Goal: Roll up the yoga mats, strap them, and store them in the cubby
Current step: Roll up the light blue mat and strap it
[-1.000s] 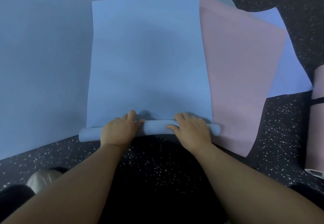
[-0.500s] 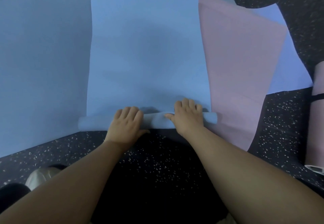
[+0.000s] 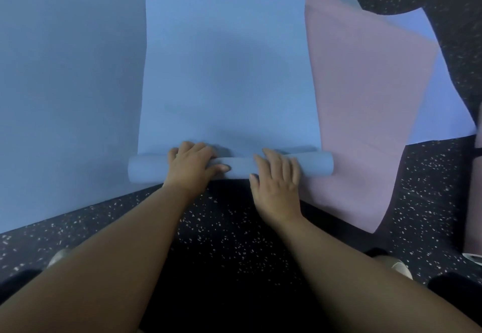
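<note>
Mat in hand: the blue mat (image 3: 227,72) is lying flat on the speckled floor (image 3: 221,228), stretching away from the person, with its near end already wound into a thin roll (image 3: 234,169) running left to right.
Left grip: the left hand (image 3: 191,167) is draping over the roll left of centre, fingers curling over the top and thumb lying along the near side, so it is clamped around the roll to be keeping the coil tight.
Right grip: the right hand (image 3: 277,179) is sitting right of centre with fingers fairly straight and spread, pressing down on the roll rather than wrapping it; likely it is steadying that side against springing open.
Why two hands apart: pressure on both sides of the middle is probably keeping the roll even, though its left end is sticking out past the mat's edge, hinting at a slight skew.
Progress: most of the blue mat is lying unrolled, so rolling is only beginning; no loose strap or cubby is showing.
Underneath: a pink mat (image 3: 365,98) is lying angled beneath on the right, and a wide pale blue mat (image 3: 65,85) on the left.
Finished example: a rolled pink mat (image 3: 473,202) with a dark strap is lying at the right edge.
</note>
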### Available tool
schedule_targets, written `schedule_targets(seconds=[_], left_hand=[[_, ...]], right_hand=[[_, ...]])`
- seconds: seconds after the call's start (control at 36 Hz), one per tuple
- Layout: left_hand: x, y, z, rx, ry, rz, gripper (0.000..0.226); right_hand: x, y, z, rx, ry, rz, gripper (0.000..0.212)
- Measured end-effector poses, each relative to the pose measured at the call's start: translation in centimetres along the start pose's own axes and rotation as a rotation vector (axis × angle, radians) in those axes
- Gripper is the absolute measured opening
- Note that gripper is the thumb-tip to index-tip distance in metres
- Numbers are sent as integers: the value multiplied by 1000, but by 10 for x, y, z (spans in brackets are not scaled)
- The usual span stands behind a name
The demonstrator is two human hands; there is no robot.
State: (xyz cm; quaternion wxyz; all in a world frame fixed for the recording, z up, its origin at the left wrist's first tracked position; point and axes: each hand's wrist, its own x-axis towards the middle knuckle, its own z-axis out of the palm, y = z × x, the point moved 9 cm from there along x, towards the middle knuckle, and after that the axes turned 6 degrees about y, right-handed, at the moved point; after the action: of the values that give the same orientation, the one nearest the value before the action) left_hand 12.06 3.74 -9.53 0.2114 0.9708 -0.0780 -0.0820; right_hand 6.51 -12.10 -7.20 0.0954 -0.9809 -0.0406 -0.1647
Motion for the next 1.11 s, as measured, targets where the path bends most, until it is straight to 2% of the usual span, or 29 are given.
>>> schedule_targets(seconds=[0.08, 0.19, 0.33, 0.44, 0.56, 0.64, 0.78, 0.92, 1.06, 1.11], left_hand=[[9, -2, 1, 3, -47, -9, 27], [15, -4, 0, -30, -77, -48, 27], [17, 0, -15, -20, 38, -63, 35], [17, 12, -24, 81, 206, 4, 27], [7, 16, -20, 96, 282, 28, 48], [-2, 21, -15, 133, 296, 98, 47], [-10, 22, -5, 214, 281, 124, 57], [1, 19, 8, 335, 30, -1, 90], [14, 14, 10, 369, -53, -23, 107], [18, 13, 11, 354, -74, -29, 109]], right_hand=[[-10, -3, 5, 15, -40, 8, 48], [-17, -4, 14, -60, -185, 67, 66], [-1, -2, 30, -65, -300, 147, 79], [27, 0, 33, -40, -437, 84, 72], [42, 1, 38, 23, -552, 85, 69], [49, 3, 40, 38, -597, 85, 68], [55, 6, 42, 87, -595, 92, 67], [60, 5, 41, 92, -579, 87, 66], [64, 2, 29, 94, -436, 9, 68], [65, 0, 22, 91, -313, -9, 68]])
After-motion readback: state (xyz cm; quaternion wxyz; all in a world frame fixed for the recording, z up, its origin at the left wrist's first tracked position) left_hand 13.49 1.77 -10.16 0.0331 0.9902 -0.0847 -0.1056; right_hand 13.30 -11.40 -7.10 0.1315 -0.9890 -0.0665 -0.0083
